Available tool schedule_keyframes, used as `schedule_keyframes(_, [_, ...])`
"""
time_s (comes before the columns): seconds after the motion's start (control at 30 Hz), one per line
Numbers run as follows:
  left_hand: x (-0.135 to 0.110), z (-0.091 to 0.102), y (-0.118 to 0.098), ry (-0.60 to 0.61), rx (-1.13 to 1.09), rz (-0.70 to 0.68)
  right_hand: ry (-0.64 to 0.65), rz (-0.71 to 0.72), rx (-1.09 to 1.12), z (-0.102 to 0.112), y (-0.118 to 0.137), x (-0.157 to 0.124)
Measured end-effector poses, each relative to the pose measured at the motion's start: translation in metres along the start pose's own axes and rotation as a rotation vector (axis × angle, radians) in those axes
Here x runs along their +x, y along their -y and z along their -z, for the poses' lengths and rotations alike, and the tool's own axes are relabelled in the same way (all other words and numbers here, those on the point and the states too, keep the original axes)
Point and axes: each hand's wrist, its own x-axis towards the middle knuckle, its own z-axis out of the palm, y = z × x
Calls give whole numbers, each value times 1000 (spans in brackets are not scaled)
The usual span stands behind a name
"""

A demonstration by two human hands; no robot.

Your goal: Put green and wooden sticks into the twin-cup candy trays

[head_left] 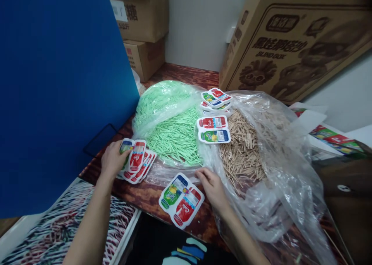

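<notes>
Head view: the left hand (112, 159) laps its thumb over the stack of Cola-and-Sprite cards (136, 160); its other fingers are mostly hidden, so I cannot tell whether they clamp. Light thumb pressure should limit fanning. The right hand (214, 190) brings thumb and forefinger close together beside the single Cola-and-Sprite card (181, 200) on the wooden table (145, 198); whether they pinch anything is unclear.

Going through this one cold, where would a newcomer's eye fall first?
Most likely on the bright green sticks heaped at the picture's centre, with brown sticks to their right. The broad blue panel filling the upper left competes. Just left of the green sticks, the left hand holds a fanned stack of bottle-printed cards.
</notes>
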Motion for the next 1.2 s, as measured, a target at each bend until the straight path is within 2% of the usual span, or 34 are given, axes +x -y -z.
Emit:
schedule_keyframes(0.1, [-12,-10,-11,-205,170,-85,-8,127,-182,2,-1,13])
schedule_keyframes(0.17, [-31,-18,-27,-316,123,-125,7,249,-365,3,-3,21])
schedule_keyframes(0.2, [-43,-24,-38,-315,73,-180,24,293,-473,2,-4,24])
schedule_keyframes(0.23, [-55,-32,-50,-268,10,-279,48,317,-583,-1,-5,26])
schedule_keyframes(0.33, [-91,-63,-87,11,-157,-544,153,321,-848,-11,-13,24])
schedule_keyframes(0.37, [-100,-74,-97,109,-177,-612,186,321,-898,-13,-15,22])
schedule_keyframes(0.43, [-115,-93,-112,216,-184,-683,238,325,-936,-15,-18,19])
schedule_keyframes(0.57, [-127,-112,-118,223,-162,-641,215,297,-910,-8,-13,25])
schedule_keyframes(0.67, [-129,-114,-113,198,-146,-630,172,292,-1020,-4,-6,38])
schedule_keyframes(0.8, [-131,-116,-109,165,-154,-599,244,343,-1185,-9,-1,56])
schedule_keyframes(0.93, [-132,-119,-105,155,-185,-526,282,427,-1228,-18,-1,67])
schedule_keyframes(1.2, [-130,-121,-101,163,-219,-514,248,371,-1238,-17,-7,68])
